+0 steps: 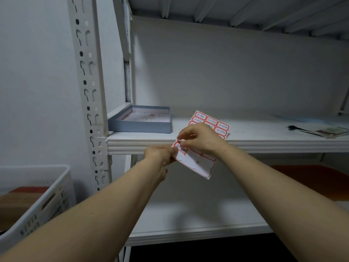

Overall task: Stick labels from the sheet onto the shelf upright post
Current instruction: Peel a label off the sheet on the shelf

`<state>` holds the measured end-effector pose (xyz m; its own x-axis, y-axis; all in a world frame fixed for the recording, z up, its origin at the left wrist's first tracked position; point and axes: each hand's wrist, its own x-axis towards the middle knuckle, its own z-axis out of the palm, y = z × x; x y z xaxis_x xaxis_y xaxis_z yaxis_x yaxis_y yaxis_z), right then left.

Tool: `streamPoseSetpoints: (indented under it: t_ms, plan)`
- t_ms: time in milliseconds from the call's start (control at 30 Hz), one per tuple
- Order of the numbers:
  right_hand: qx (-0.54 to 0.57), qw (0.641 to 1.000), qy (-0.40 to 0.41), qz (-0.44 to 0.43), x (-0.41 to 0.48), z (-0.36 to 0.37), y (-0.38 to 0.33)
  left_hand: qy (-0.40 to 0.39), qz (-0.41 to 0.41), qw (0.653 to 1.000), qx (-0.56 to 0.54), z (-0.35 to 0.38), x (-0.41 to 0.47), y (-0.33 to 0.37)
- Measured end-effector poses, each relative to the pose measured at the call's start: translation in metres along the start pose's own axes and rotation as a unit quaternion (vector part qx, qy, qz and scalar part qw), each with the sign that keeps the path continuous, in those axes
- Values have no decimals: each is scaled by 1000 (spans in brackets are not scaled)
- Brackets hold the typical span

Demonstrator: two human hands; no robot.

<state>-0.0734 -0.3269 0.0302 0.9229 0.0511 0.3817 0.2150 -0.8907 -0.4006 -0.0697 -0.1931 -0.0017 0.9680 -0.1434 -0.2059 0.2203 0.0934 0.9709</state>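
A white label sheet [198,163] with red-bordered labels is held up in front of the middle shelf's front edge. My left hand [160,155] pinches the sheet's lower left edge. My right hand [200,138] lies over the sheet's middle, and its fingertips pinch at a handwritten label [181,147] near the left edge. Several handwritten labels show above my right hand; the lower part of the sheet shows blank backing. The white slotted upright post [89,95] stands to the left, apart from both hands.
A grey shallow box [139,125] with papers sits on the middle shelf [264,143] next to the post. Papers and a dark object [319,130] lie at the shelf's right. A white slotted basket [35,203] stands at lower left. A lower shelf [198,224] lies beneath.
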Motion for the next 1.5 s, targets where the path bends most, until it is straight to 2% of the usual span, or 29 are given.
streamPoseSetpoints:
  t_ms: [300,500,600,967,1500]
  plan:
    - [6,1000,-11,9,9,2,7,-27,-36,998,50,-7,17,3]
    - [-33,999,-15,-20,10,2,9,-23,-4,996,90,-4,29,-1]
    - [-12,999,-24,-20,11,2,8,-18,8,995,96,-5,33,-2]
    - [40,999,-24,2,11,-2,15,-24,22,997,65,1,41,-5]
    - [44,999,-19,24,5,-7,11,-22,64,996,63,3,45,-6]
